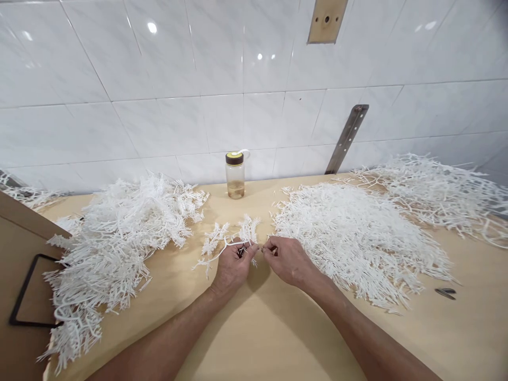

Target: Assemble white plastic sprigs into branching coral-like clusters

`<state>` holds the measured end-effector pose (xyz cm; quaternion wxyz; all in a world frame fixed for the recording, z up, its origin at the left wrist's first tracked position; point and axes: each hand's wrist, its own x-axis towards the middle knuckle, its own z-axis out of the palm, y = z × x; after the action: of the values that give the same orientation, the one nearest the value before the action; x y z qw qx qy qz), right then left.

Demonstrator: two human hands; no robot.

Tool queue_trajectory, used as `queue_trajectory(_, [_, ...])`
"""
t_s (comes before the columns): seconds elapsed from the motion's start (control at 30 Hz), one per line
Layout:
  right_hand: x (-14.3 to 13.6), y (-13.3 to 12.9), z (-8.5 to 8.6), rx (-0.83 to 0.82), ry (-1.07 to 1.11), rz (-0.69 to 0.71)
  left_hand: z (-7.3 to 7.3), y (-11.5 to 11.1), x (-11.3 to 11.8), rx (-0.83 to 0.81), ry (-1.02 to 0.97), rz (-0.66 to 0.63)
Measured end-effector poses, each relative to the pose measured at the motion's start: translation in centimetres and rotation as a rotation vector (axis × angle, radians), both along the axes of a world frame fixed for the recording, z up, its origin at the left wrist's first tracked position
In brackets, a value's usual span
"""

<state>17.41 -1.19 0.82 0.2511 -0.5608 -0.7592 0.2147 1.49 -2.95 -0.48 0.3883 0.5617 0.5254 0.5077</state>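
Observation:
My left hand (pixel 232 265) is closed around a white branched plastic stem (pixel 229 244) with feathery sprigs (pixel 248 228) at its ends. A small dark, metallic-looking bit shows among its fingers; I cannot make out what it is. Close beside it on the right, my right hand (pixel 289 260) has its thumb and fingers pinched together. Whatever is in that pinch is too small to tell. The two sets of fingertips nearly meet above the wooden tabletop (pixel 270 328). To the left lies a heap of white branched sprigs (pixel 127 233); to the right spreads a pile of loose white sprigs (pixel 353 238).
A clear bottle (pixel 235 179) with a dark lid stands near the tiled wall. Bare white branches (pixel 440 193) lie at the back right. A small metal tool (pixel 445 293) rests at the right. A metal bracket (pixel 346 139) leans there. A brown panel (pixel 24 233) borders the left.

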Motion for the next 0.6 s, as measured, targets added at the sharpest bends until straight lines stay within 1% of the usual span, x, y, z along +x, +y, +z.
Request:
queue_trajectory(0.07, [0.1, 0.3, -0.1, 0.042, -0.069, -0.073, 0.2, -0.2, 0.0, 0.029, -0.013, 0.005])
queue_trajectory(0.13, [0.6, 0.7, -0.1, 0.087, -0.095, -0.158, 0.2, -0.2, 0.0, 0.039, -0.029, -0.009])
queue_trajectory(0.23, [1.4, 1.2, 0.3, 0.091, 0.001, -0.229, 0.0, 0.0, 0.0, -0.009, -0.052, -0.051])
queue_trajectory(0.3, [1.7, 1.3, 0.7, 0.063, 0.064, -0.249, -0.2, 0.1, 0.0, -0.054, -0.073, -0.046])
queue_trajectory(0.4, [2.0, 1.2, 1.0, 0.042, 0.071, -0.262, -0.3, 0.3, 0.0, -0.072, -0.081, -0.031])
queue_trajectory(0.6, [2.3, 1.1, 0.8, 0.108, 0.001, -0.238, 0.1, 0.1, 0.0, -0.083, -0.122, -0.042])
